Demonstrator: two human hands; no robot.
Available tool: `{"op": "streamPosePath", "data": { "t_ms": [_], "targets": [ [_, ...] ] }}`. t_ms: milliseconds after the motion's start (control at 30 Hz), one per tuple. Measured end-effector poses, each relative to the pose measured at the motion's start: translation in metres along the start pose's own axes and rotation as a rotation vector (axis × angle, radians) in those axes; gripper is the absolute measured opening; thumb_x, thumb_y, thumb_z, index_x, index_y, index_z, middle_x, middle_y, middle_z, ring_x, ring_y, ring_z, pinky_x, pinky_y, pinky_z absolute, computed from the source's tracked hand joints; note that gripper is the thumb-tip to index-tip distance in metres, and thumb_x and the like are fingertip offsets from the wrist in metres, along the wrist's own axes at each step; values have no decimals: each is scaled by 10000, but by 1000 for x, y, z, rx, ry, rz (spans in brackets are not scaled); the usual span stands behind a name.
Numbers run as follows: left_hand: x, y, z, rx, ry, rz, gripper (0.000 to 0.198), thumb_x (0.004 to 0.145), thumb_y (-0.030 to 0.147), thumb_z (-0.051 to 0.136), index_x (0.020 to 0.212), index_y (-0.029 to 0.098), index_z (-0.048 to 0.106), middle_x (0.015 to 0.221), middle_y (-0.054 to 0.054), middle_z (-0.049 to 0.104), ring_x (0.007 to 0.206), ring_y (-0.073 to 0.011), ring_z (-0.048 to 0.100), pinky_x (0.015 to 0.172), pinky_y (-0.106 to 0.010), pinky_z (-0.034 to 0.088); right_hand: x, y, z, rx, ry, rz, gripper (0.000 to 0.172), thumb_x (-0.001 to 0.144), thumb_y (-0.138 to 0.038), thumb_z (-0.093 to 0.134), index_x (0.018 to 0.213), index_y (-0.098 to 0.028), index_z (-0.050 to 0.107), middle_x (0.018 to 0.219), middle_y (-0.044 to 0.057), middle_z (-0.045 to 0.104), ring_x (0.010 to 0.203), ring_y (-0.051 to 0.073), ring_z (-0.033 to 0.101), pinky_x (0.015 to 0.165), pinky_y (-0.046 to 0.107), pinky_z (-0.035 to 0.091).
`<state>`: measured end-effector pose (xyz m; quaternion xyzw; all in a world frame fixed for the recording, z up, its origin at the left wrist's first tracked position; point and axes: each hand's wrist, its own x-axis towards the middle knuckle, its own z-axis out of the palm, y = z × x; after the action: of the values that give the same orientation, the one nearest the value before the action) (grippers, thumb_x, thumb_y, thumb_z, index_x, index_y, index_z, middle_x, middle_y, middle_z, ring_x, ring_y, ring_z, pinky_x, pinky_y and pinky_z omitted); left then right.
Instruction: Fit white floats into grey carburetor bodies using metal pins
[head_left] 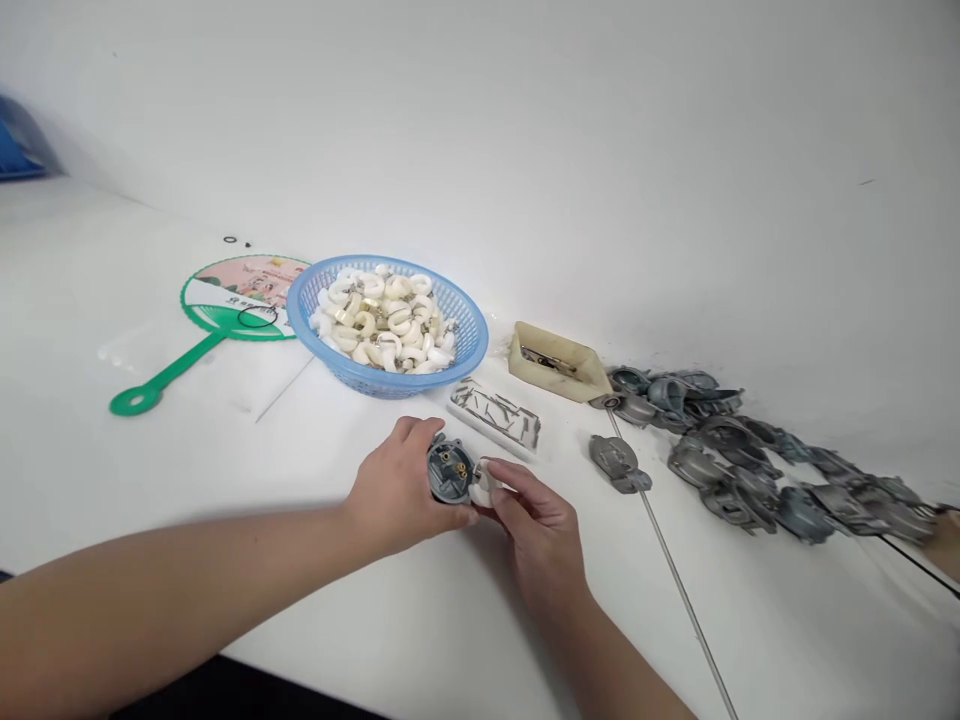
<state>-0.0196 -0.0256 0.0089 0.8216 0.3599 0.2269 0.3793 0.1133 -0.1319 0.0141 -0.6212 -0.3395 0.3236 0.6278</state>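
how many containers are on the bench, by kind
blue plastic basket: 1
beige plastic tray: 1
white tray of metal pins: 1
total: 3

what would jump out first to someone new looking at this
The eye goes first to the center, where the left hand grips a round grey cast-metal housing and the right hand holds a white curved piece against it. Just behind them sits a blue plastic basket heaped with white curved pieces. To the right, a long trail of grey cast-metal housings stands out, while a green-and-white hand fan lies at the left.
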Motion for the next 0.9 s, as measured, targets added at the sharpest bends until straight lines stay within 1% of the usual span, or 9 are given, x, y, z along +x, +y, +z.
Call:
{"op": "streamPosePath", "data": {
  "t_ms": [67, 233, 367, 433, 500, 600, 633, 767, 900],
  "targets": [
    [1, -1, -2, 45, 7, -2, 814, 510, 546, 722, 1195, 241, 406, 1174, -89, 475, 991, -299, 538, 785, -425, 465, 0, 1, 0, -58, -10, -60, 213, 732, -352, 692, 924, -262, 714, 1111, 51, 594, 965, 223, 587, 735, 348, 569],
    [6, -3, -4, 78, 24, -7, 759, 489, 597, 709, 1104, 229, 459, 1080, -91, 522, 951, -312, 537, 816, -441, 421, 2, 3, -4, -206, -35, -171, 209, 732, -326, 697, 928, -255, 715, 1111, 79, 604, 1011, 242, 580, 789, 362, 550],
    [5, -2, -2, 68, 35, 12, 740, 513, 614, 690, 1089, 210, 461, 1056, -104, 535, 958, -318, 529, 834, -451, 404, 2, 4, -2, -270, -63, -198, 273, 697, -317, 727, 965, -269, 706, 1159, 90, 577, 877, 218, 619, 668, 324, 571],
    [4, -1, -2, 52, 33, 16, 746, 521, 614, 689, 1099, 207, 452, 1071, -112, 534, 982, -320, 521, 851, -459, 394, 0, 3, 1, -297, -48, -222, 286, 694, -328, 727, 973, -267, 704, 1159, 94, 575, 901, 229, 612, 657, 312, 568],
    [2, -1, -2, 29, 24, 18, 753, 535, 623, 680, 1117, 211, 439, 1086, -114, 532, 1004, -319, 514, 867, -462, 384, -2, 1, 5, -344, -5, -235, 288, 701, -352, 717, 971, -250, 708, 1151, 104, 582, 920, 239, 606, 667, 313, 567],
    [2, -3, -4, 18, -3, 29, 766, 545, 624, 675, 1141, 213, 426, 1093, -114, 536, 1019, -322, 511, 877, -460, 376, -5, -1, 7, -396, 32, -255, 300, 725, -371, 692, 990, -231, 705, 1164, 113, 576, 840, 218, 620, 652, 318, 572],
    [2, -4, -5, 18, -13, 33, 769, 545, 616, 680, 1147, 212, 424, 1101, -115, 536, 1026, -324, 507, 879, -459, 375, -6, -1, 7, -405, 35, -268, 296, 732, -370, 683, 992, -229, 704, 1170, 112, 573, 842, 219, 621, 650, 319, 574],
    [2, -8, -7, 6, -40, 38, 753, 556, 569, 697, 1155, 202, 425, 1131, -119, 530, 1056, -327, 491, 899, -462, 369, -5, -3, 9, -470, 75, -332, 265, 739, -345, 674, 975, -230, 707, 1156, 106, 587, 984, 268, 598, 669, 316, 567],
    [1, -8, -8, -27, -41, 42, 733, 561, 569, 695, 1142, 207, 434, 1130, -112, 531, 1065, -325, 489, 909, -467, 369, 0, -6, 11, -569, 85, -427, 217, 750, -317, 659, 939, -221, 707, 1123, 107, 601, 1059, 289, 566, 720, 345, 551]
  ]
}}
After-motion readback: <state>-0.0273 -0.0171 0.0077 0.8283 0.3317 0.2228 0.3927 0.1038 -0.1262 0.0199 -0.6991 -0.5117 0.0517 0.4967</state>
